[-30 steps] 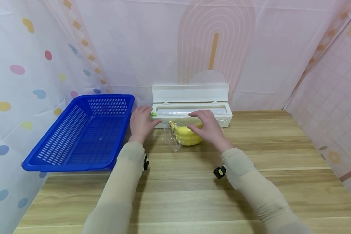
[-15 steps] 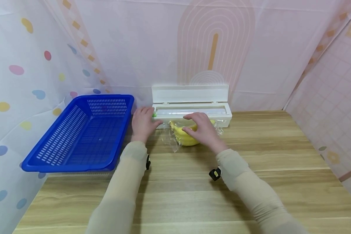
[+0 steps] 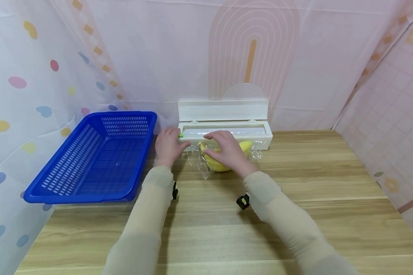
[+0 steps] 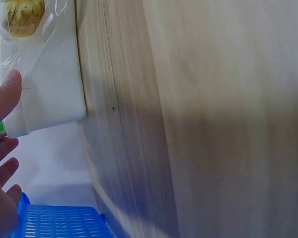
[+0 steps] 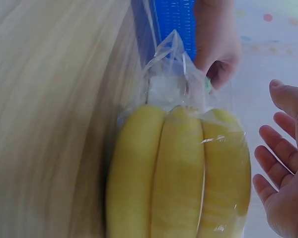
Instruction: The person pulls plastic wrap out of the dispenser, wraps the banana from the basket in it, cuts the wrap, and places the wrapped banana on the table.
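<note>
A bunch of bananas under clear cling film lies on the table, against the front of a white cling film dispenser. The dispenser's lid stands raised and a green piece shows at its left end. My left hand grips that end, thumb against the front and fingers round the side. Its fingers show loosely curved in the left wrist view. Above the bananas is my right hand, thumb and fingers spread with nothing between them. It hides part of the fruit. The right wrist view shows it apart from the bananas.
A blue plastic basket with slotted sides stands to the left, close to my left forearm. Patterned cloth hangs behind and at both sides of the wooden table. Loose film spreads at the bananas' left end.
My right hand has moved left over the bananas, uncovering their right end. My left hand has shifted slightly at the dispenser's left end. The bananas and dispenser have stayed in place.
</note>
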The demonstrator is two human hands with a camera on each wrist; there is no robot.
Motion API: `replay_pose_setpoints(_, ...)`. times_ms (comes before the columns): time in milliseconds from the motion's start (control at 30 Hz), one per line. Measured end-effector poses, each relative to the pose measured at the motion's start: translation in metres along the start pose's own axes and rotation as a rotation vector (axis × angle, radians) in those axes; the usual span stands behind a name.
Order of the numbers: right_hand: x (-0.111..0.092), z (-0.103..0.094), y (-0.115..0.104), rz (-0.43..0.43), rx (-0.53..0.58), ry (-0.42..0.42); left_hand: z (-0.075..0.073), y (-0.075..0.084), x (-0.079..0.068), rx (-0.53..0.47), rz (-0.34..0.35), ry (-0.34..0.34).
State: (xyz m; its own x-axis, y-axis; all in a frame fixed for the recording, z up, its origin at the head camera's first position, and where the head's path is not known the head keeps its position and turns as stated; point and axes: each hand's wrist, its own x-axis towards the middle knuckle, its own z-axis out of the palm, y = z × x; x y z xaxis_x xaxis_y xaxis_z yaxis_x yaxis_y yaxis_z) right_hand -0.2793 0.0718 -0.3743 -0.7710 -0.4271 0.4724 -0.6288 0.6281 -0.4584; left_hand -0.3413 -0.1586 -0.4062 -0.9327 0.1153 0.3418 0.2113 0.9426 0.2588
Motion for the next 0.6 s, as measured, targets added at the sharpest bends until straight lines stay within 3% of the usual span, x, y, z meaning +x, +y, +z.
replay_pose_setpoints(600,0.025,0.001,-0.015,0.051,-0.045,-0.068,0.000,0.003,-0.003,-0.239,-0.127,-0.003)
